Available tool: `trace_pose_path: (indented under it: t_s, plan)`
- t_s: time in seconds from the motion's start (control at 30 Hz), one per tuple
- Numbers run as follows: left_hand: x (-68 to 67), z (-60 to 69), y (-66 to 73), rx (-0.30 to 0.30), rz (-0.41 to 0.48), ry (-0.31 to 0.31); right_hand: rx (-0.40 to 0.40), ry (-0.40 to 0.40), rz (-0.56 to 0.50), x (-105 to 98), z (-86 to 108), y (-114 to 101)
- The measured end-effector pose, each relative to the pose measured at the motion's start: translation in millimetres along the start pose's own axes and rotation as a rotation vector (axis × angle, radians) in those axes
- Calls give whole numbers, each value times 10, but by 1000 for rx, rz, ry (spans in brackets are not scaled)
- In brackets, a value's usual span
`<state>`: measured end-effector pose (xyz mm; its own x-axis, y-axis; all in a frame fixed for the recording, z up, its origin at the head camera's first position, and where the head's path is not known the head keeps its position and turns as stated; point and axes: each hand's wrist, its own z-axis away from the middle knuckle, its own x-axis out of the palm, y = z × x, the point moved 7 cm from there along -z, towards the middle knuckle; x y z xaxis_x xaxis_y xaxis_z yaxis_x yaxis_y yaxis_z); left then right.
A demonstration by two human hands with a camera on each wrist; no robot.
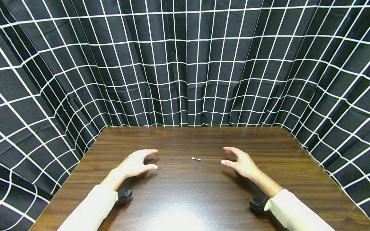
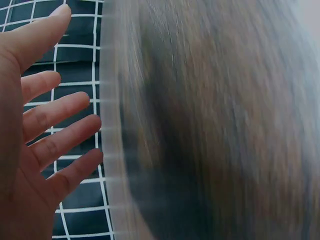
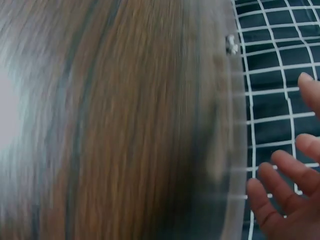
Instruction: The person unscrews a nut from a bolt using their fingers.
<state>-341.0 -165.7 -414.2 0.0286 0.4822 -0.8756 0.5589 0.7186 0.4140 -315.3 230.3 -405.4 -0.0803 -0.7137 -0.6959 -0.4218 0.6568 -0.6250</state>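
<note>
A small silvery bolt (image 1: 196, 159), seemingly with a nut at one end, lies on the brown wooden table (image 1: 185, 183) between the two hands. My left hand (image 1: 137, 164) hovers to its left, thumb and fingers spread apart, holding nothing. On the other side my right hand (image 1: 240, 163) is held above the table, its fingers relaxed and the palm turned inward; it is a little nearer the bolt. Neither hand touches it. In the right wrist view the bolt (image 3: 231, 45) shows small and blurred near the table's far edge. The left wrist view shows loosely extended fingers (image 2: 65, 140).
A black curtain (image 1: 185, 64) with a white grid hangs behind and along both sides of the table. Dark wrist devices (image 1: 125, 196) sit under both light sleeves (image 1: 92, 208). A bright light reflection lies on the table near the front.
</note>
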Motion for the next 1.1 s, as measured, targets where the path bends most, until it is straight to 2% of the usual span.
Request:
trace_pose_path:
  t_s: [0.17, 0.43, 0.7, 0.93, 1.1]
  plan:
    - [64, -82, 89, 8, 54, 17, 82, -12, -49, 132, -30, -4]
    - [202, -224, 234, 6, 122, 43, 134, -38, -81, 324, -82, -100]
    - [325, -327, 302, -3, 205, 80, 146, -49, -36, 490, -172, -150]
    - [455, -470, 373, -39, 317, 46, 159, -36, -36, 558, -233, -157]
    - [516, -529, 448, -44, 338, 53, 161, -33, -45, 641, -282, -198]
